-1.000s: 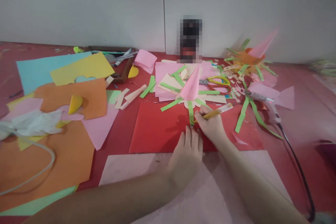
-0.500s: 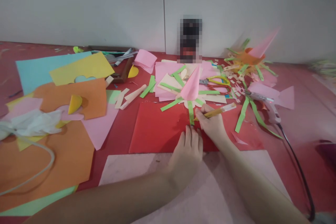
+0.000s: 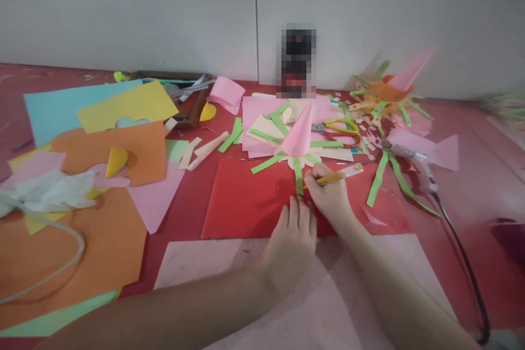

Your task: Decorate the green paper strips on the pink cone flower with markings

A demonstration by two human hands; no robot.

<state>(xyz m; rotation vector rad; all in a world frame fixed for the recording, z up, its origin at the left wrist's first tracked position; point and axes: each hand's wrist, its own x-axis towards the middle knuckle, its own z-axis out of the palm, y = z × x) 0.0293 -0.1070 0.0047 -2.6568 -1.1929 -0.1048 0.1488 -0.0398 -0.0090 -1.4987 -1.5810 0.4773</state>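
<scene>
The right grip is clamped on a yellow pen, and just left of its tip the left grip presses fingertips to the lower end of 1 green strip beneath the pink cone.

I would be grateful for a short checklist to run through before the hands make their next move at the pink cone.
1. Pen gripped in the right hand: ok.
2. Left hand fingertips at the near end of the green strip below the pink cone: ok.
3. Pen tip touching the strip: cannot tell; the point is too small to make out.
4. Scissors away from both hands: ok, they lie beyond the red board.
5. Glue gun nozzle away from paper: not ok, it lies among paper pieces.
6. Glue gun cool: cannot tell.
</scene>
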